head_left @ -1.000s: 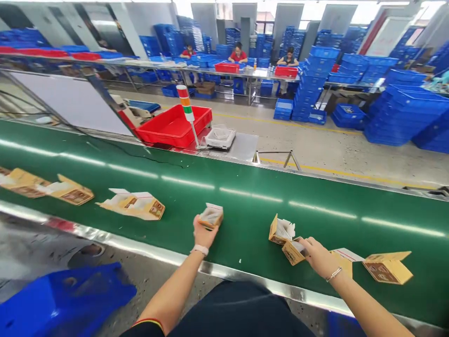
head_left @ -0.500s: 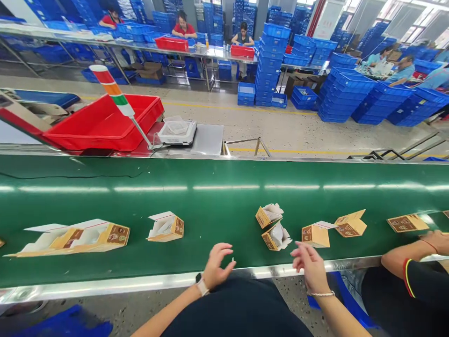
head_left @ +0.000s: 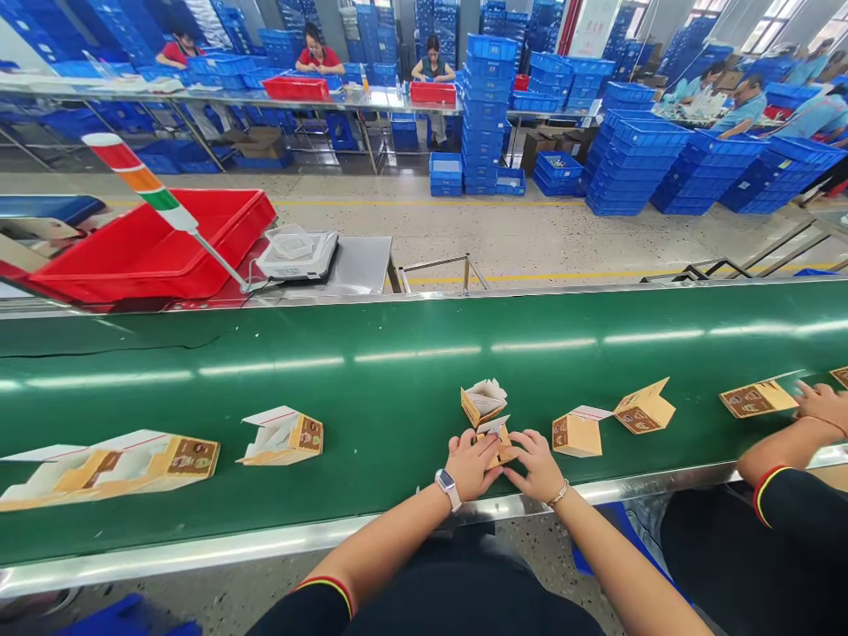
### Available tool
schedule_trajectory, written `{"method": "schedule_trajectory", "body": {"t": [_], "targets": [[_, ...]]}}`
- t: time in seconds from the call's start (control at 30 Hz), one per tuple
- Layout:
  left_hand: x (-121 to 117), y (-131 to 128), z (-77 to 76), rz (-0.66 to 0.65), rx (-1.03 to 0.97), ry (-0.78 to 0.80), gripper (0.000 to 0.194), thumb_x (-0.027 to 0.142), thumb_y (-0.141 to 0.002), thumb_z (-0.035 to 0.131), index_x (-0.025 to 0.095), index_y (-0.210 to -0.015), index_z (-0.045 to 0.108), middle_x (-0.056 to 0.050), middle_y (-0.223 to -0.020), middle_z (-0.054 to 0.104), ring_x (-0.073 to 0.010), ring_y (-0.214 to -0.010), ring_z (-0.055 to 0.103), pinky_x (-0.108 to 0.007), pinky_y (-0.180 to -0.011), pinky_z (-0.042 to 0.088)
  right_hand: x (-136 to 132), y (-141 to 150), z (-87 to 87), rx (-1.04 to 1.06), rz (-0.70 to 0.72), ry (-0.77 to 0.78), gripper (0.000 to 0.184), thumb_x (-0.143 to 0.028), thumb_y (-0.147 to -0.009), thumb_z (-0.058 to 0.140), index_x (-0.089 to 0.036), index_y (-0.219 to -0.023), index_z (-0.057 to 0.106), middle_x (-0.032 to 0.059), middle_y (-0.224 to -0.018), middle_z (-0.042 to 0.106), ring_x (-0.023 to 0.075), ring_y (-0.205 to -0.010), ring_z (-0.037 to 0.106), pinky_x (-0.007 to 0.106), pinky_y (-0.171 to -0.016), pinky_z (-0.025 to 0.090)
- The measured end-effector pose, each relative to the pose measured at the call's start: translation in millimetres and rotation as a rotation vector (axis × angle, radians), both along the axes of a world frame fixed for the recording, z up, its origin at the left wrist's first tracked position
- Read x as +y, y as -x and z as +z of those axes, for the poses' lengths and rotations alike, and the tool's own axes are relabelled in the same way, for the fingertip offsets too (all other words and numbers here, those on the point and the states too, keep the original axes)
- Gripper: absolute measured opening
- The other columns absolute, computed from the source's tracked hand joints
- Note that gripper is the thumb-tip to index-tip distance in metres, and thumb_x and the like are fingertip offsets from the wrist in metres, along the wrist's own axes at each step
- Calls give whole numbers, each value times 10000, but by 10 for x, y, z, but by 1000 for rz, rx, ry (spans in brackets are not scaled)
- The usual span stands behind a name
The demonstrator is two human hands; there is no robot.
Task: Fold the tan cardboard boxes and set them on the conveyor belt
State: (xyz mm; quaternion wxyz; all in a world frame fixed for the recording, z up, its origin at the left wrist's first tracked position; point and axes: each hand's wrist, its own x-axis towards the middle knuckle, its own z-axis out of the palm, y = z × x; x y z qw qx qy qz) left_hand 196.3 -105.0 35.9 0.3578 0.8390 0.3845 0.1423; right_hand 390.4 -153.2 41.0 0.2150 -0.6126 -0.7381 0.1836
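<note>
Both my hands are on a small brown-and-yellow cardboard box [head_left: 502, 438] on the green conveyor belt [head_left: 397, 371]. My left hand [head_left: 472, 466], with a watch on the wrist, grips it from the left and covers much of it. From the right, the fingers of my right hand [head_left: 535, 466] press on its other side. A white flap stands up at the box's top. Just behind it lies another open box [head_left: 484, 402] with raised white flaps. To the right of my right hand sits a box with one flap lifted [head_left: 578, 433].
More boxes lie along the belt: an open one [head_left: 283, 437] and a joined group [head_left: 112, 468] at left, others [head_left: 645, 408] at right. A co-worker's hand [head_left: 821, 406] reaches in at far right. Across the belt stand a red bin [head_left: 165, 247], signal light [head_left: 142, 181] and scale [head_left: 297, 254].
My hands have come together from apart and closed on the nearer of the two middle boxes, which is now turned. The view has shifted slightly; the co-worker's hand has moved to another box.
</note>
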Motion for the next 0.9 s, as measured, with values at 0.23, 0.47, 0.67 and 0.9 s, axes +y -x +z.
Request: {"method": "schedule_trajectory", "body": {"t": [0.23, 0.47, 0.67, 0.9], "targets": [[211, -175, 142, 133, -117, 41, 240, 453, -792, 575, 272, -823, 730, -93, -960, 707, -320, -994, 457, -496, -908, 276, 171, 103, -108, 369, -229, 6, 453, -494, -811, 476, -220, -452, 510, 59, -781, 571, 196, -782, 542, 362, -751, 472], [59, -137, -179, 432, -277, 48, 284, 329, -723, 659, 213, -981, 633, -110, -1142, 604, -296, -1106, 499, -476, -973, 343, 148, 295, -385, 680, -704, -3, 385, -545, -608, 654, -220, -625, 448, -1, -734, 474, 138, -612, 505, 293, -576, 480], [57, -412, -329, 555, -502, 658, 281, 270, -783, 614, 183, -1045, 560, -89, -1069, 644, -216, -1000, 606, -372, -880, 493, 240, 262, -451, 827, -763, 202, 336, -359, -573, 674, -205, -819, 505, 37, -858, 593, 164, -672, 589, 335, -656, 539], [103, -524, -288, 578, -610, 909, 289, 225, -757, 657, 175, -1029, 573, -107, -1059, 663, -230, -978, 634, -391, -879, 508, 38, 282, -417, 752, -779, 130, 450, -434, -661, 587, -182, -1026, 507, 145, -1083, 588, 253, -928, 600, 398, -758, 529]]}}
